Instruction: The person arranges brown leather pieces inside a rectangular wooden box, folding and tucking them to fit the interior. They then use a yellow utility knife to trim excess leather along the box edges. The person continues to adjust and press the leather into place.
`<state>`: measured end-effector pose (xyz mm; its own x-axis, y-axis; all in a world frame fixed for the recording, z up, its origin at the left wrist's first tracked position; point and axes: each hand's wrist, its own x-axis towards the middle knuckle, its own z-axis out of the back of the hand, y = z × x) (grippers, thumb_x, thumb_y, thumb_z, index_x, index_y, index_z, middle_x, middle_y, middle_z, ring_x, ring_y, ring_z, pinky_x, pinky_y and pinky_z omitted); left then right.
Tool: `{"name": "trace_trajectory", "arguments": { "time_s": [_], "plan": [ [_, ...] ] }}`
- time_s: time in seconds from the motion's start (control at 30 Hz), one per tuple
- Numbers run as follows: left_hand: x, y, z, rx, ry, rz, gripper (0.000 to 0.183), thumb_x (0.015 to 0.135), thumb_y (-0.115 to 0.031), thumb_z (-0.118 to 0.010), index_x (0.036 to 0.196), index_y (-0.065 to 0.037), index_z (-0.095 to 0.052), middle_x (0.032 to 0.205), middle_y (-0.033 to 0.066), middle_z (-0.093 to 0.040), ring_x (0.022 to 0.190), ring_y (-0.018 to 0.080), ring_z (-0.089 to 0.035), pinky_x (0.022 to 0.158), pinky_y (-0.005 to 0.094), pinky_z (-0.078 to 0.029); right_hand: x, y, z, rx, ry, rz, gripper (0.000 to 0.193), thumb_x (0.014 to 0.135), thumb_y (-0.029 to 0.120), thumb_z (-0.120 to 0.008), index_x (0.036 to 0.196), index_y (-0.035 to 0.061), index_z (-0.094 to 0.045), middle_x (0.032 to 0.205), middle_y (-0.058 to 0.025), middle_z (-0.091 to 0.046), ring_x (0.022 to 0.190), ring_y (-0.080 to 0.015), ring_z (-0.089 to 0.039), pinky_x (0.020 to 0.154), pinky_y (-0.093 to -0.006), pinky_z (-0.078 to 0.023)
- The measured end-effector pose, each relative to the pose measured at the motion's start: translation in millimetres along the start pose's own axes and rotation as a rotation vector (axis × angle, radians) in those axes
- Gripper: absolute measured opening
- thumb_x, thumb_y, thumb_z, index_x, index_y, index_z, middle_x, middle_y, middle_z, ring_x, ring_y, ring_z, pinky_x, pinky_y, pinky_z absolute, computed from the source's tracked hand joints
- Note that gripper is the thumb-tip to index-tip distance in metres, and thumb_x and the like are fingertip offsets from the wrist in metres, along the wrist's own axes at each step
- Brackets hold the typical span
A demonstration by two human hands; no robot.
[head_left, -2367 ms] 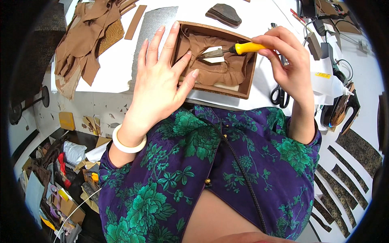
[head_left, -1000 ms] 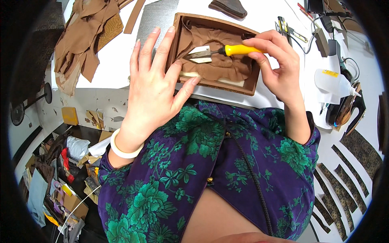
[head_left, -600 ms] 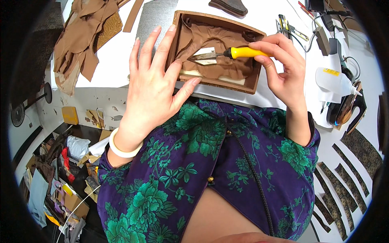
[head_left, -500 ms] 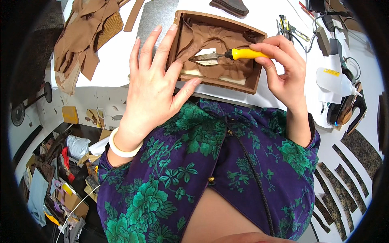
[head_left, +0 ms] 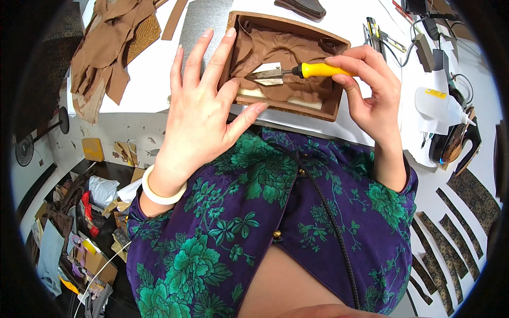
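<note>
A shallow brown box (head_left: 288, 19) lies on the worktable in front of me. Soft brown leather (head_left: 305, 53) lines it in wrinkles, and a pale strip (head_left: 305, 103) shows along the near inner wall. My right hand (head_left: 375, 87) pinches the yellow handle of a tool with a flat, pointed metal head (head_left: 319, 70) over the near right corner. The head points left above the lining, with a white patch (head_left: 275, 67) around it. My left hand (head_left: 197, 114) spreads its fingers at the box's left end; its index finger and thumb reach the near left corner.
Brown leather scraps (head_left: 103, 50) cover the table's left part. A cutter knife (head_left: 374, 33) and cables lie behind on the right. A white bottle (head_left: 442, 106) stands nearer, beside a dark iron (head_left: 457, 143). Patterned strips (head_left: 450, 238) lie at the lower right.
Very little differs. The metal head and the yellow handle have shifted slightly to the left and away from me. The left hand keeps its place at the box.
</note>
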<state>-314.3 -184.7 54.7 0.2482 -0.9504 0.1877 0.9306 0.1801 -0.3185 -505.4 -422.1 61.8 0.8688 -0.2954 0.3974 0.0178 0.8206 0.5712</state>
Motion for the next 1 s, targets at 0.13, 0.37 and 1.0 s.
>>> {"name": "trace_trajectory", "arguments": {
  "time_s": [0.13, 0.37, 1.0],
  "plan": [
    [-2, 1, 0, 0.005, 0.006, 0.007, 0.051, 0.097, -0.049, -0.075, 0.087, 0.001, -0.074, 0.171, 0.0213, -0.040, 0.160, 0.0454, -0.030, 0.128, 0.0686, -0.019, -1, 4, 2, -0.028, 0.041, -0.005, 0.025, 0.085, 0.000, -0.080, 0.109, 0.0074, -0.080, 0.099, -0.0085, -0.071, 0.087, -0.0285, -0.069, 0.079, -0.0359, -0.054],
    [-3, 0, 1, 0.008, 0.002, 0.008, 0.051, 0.096, -0.049, -0.076, 0.084, 0.001, -0.071, 0.170, 0.0217, -0.040, 0.159, 0.0456, -0.030, 0.128, 0.0693, -0.020, -4, 1, 2, 0.036, 0.008, -0.036, 0.027, 0.084, -0.002, -0.080, 0.110, 0.0067, -0.080, 0.098, -0.0086, -0.071, 0.087, -0.0274, -0.068, 0.077, -0.0352, -0.054],
    [13, 10, 2, -0.248, 0.044, -0.230, 0.053, 0.087, -0.048, -0.086, 0.102, 0.001, -0.074, 0.120, 0.0134, -0.067, 0.137, 0.0401, -0.054, 0.129, 0.0721, -0.023, -12, -4, 18, 0.004, -0.074, -0.113, 0.024, 0.089, -0.007, -0.076, 0.110, 0.0032, -0.081, 0.096, -0.0084, -0.070, 0.084, -0.0185, -0.067, 0.074, -0.0278, -0.053]
  ]
}}
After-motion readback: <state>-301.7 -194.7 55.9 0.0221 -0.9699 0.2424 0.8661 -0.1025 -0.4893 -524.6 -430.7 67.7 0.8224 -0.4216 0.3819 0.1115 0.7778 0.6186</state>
